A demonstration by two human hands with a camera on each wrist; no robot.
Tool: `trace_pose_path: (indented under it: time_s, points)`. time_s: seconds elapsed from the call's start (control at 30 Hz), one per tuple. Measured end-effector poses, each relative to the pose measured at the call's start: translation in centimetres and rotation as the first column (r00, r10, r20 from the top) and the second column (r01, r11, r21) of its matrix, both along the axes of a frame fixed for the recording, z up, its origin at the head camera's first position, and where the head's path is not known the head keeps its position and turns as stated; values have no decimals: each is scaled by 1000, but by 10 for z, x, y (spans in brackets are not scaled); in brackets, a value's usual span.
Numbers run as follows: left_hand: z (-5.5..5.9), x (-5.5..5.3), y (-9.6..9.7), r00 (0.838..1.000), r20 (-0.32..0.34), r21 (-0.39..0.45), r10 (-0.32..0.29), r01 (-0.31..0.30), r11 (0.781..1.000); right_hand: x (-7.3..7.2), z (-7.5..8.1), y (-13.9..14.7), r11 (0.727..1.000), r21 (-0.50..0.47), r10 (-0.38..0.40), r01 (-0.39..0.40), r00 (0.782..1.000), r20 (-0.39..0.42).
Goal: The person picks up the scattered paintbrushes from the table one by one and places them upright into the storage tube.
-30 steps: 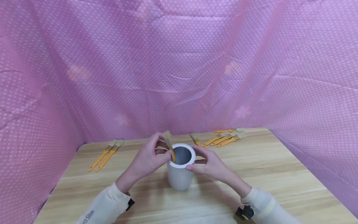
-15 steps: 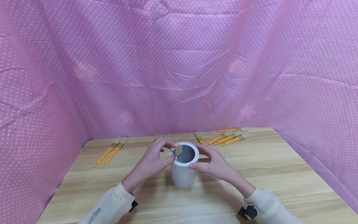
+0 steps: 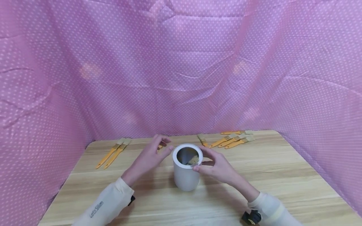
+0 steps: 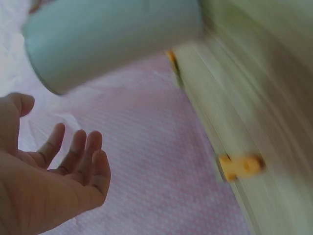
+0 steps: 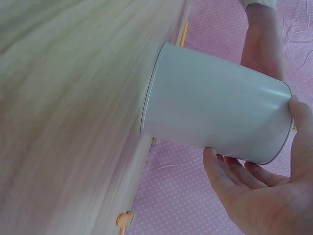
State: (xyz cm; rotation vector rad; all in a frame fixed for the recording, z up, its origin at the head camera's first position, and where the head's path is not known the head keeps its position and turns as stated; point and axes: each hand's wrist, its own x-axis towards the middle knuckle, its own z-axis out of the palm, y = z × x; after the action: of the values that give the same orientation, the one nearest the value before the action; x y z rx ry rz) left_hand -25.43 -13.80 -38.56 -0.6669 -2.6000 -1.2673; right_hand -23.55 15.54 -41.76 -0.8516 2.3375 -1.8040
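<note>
A white canister (image 3: 186, 179) stands upright on the wooden table, its round mouth facing up. Inside it, against the right wall, show the pale bristles of a paintbrush (image 3: 194, 160); the handle is hidden. My right hand (image 3: 217, 167) holds the canister from the right, thumb at the rim and fingers round the far side, as the right wrist view confirms. My left hand (image 3: 149, 157) hovers left of the canister with nothing in it; in the left wrist view its fingers (image 4: 77, 152) are loosely spread. Behind that hand another orange-handled paintbrush (image 3: 160, 147) is partly hidden.
Two orange-handled brushes (image 3: 114, 153) lie side by side at the left of the table. At the back right lie several more brushes (image 3: 236, 141), with a single brush (image 3: 203, 140) just behind the canister. A pink dotted curtain (image 3: 181, 78) surrounds the table's back and sides.
The paintbrush pinched in my left hand has gone down into the canister and been let go. My left hand has drawn back to the left. My right hand keeps its hold.
</note>
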Motion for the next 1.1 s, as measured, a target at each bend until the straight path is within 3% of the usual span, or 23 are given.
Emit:
trace_pose_path:
  time_s: [0.13, 0.27, 0.47, 0.57, 0.77, 0.8, 0.87, 0.97, 1.1]
  points:
    - [-8, -26, -14, 995, 19, -105, 96, -94, 990, 1, 1, -1, 1000, -9, 5, -5, 1000, -10]
    - [-18, -54, -30, 984, 36, -238, 176, -163, 958, -1, 1, -1, 1000, -4, 5, -6, 999, -35]
    - [-28, -84, -43, 966, 113, -371, 234, -178, 912, -3, 2, -1, 1000, 9, -3, 3, 999, -33]
    - [-28, -95, -40, 948, 191, -393, 255, -164, 905, -4, 3, -1, 1000, 15, -11, 11, 1000, -23]
    - [-31, -112, -20, 890, 286, -489, 356, -184, 853, -2, 5, 1, 999, 34, -21, 21, 1000, 1]
    - [-32, -114, -16, 893, 272, -499, 357, -186, 846, -1, 4, 2, 999, 35, -28, 28, 1000, 6]
    - [-35, -117, -9, 884, 295, -488, 364, -188, 852, 0, 3, 4, 999, 31, -40, 39, 999, 6]
    - [-38, -121, -4, 876, 283, -513, 391, -207, 833, -1, 4, 3, 998, 27, -50, 50, 999, 4]
    - [-41, -126, -5, 850, 274, -543, 449, -248, 802, -3, 6, -1, 999, 27, -20, 20, 1000, 9]
